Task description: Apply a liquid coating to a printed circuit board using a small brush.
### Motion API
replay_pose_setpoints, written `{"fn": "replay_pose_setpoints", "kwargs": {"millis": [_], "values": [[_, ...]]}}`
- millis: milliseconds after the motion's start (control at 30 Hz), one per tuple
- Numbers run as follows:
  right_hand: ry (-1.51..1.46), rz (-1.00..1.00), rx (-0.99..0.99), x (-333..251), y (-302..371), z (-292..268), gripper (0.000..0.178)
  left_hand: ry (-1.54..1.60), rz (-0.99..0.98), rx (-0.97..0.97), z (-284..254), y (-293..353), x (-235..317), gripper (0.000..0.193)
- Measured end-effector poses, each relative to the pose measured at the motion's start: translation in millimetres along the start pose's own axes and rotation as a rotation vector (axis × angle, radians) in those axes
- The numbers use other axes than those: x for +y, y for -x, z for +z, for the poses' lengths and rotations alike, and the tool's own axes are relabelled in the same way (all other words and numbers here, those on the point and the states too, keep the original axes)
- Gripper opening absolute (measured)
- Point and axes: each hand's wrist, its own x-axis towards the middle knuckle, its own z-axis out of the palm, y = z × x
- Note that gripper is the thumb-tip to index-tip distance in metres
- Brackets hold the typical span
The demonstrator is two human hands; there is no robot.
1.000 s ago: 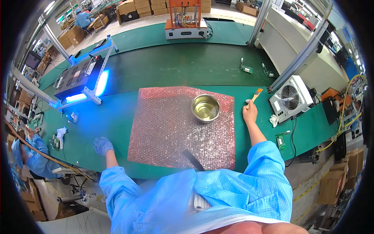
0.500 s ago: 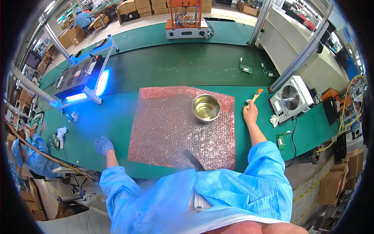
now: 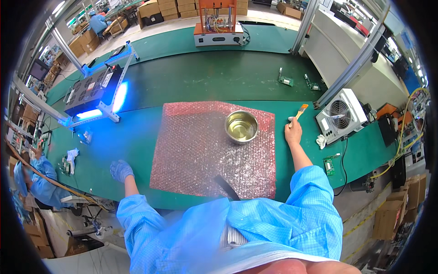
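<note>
My right hand [image 3: 293,132] is bare and closed around a brush [image 3: 299,114] with a pale handle and orange-brown bristles, just right of the bubble wrap. The bristles point up and away from me. My left hand [image 3: 122,171], in a bluish glove, rests on the green table left of the bubble wrap. Its fingers are loosely apart and nothing shows in them. Between my hands lies a pinkish sheet of bubble wrap [image 3: 191,146]. A round metal bowl [image 3: 242,127] with clear yellowish liquid stands on its right part. A dark strip [image 3: 226,187] lies at its near edge.
A fan unit [image 3: 340,115] stands at right, a circuit board [image 3: 329,166] nearer me. Two boards [image 3: 286,81] [image 3: 312,85] lie on the dark green strip. A frame with blue lights [image 3: 93,91] stands left. An orange machine [image 3: 219,27] is beyond. A co-worker [image 3: 43,178] sits far left.
Both circuit boards on the dark green strip have shifted very slightly left. The co-worker at the left has moved a little. My hands, the brush and the bowl have stayed put.
</note>
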Motion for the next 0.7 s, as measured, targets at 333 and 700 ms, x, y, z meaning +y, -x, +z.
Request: {"fn": "replay_pose_setpoints", "kwargs": {"millis": [333, 700], "values": [[0.007, -0.021, 0.003, 0.8, 0.3, 0.0, 0.024, -0.009, -0.007, -0.028, -4.3, 1.1, 1.7, 0.050], [-0.002, 0.023, -0.033, -0.7, 0.2, -1.3, 0.023, -0.007, -0.008, -0.007, -4.6, 2.4, 2.0, 0.050]]}}
